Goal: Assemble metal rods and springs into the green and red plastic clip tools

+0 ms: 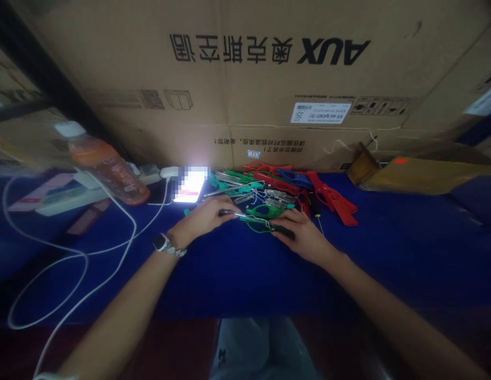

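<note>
My left hand [206, 217] rests on the blue table cover [388, 243] with its fingers closed round a thin metal blade [232, 214] that points right. My right hand [301, 232] lies just right of it, fingers curled over a dark handle [283, 231] next to a green plastic handle piece [261, 214]. Both hands sit at the near edge of a heap of green, red and blue plastic handles and metal parts [281, 187]. A watch is on my left wrist [162, 243].
A lit phone [190, 184] lies left of the heap, with a white charger cable [71, 253] looping across the cover. An orange drink bottle [106, 166] and a power strip [71, 192] lie at the left. A big cardboard box [245, 79] walls off the back.
</note>
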### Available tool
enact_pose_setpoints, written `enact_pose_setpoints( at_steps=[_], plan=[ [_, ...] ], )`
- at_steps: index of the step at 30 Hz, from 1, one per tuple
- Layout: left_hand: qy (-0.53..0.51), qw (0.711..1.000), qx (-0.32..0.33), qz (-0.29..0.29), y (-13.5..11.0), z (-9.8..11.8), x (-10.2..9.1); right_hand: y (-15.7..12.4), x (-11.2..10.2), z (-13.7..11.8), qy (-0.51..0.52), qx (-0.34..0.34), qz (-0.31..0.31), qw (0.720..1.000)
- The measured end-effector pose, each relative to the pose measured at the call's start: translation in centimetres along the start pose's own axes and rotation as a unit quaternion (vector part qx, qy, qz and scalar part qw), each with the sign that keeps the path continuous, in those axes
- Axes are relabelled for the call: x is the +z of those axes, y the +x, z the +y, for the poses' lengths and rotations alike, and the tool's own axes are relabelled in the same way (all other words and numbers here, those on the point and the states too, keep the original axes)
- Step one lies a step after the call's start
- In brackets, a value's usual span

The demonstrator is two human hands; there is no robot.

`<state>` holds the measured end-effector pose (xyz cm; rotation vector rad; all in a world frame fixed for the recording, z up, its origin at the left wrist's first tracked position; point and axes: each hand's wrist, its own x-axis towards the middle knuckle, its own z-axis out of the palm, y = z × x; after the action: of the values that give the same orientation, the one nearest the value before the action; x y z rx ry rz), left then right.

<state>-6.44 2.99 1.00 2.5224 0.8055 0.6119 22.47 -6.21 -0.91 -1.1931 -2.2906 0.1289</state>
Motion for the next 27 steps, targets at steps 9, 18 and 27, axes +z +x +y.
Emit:
enact_pose_setpoints(
  at_steps=[9,18,27],
  plan=[
    [-0.02,1.0,-0.008,-0.001,-0.67,-0.13,0.1,0.02,-0.12,0.05,0.004,0.003,-0.008,1.0],
    [0.034,0.999,0.009,-0.007,-0.81,-0.4,0.59,0.0,-0.14,-0.07,0.003,0.007,-0.015,1.0],
    [0.049,0.998,-0.003,-0.041,-0.68,0.44,-0.34,0.05,-0.22,0.01,0.004,0.002,-0.016,1.0]
  ],
)
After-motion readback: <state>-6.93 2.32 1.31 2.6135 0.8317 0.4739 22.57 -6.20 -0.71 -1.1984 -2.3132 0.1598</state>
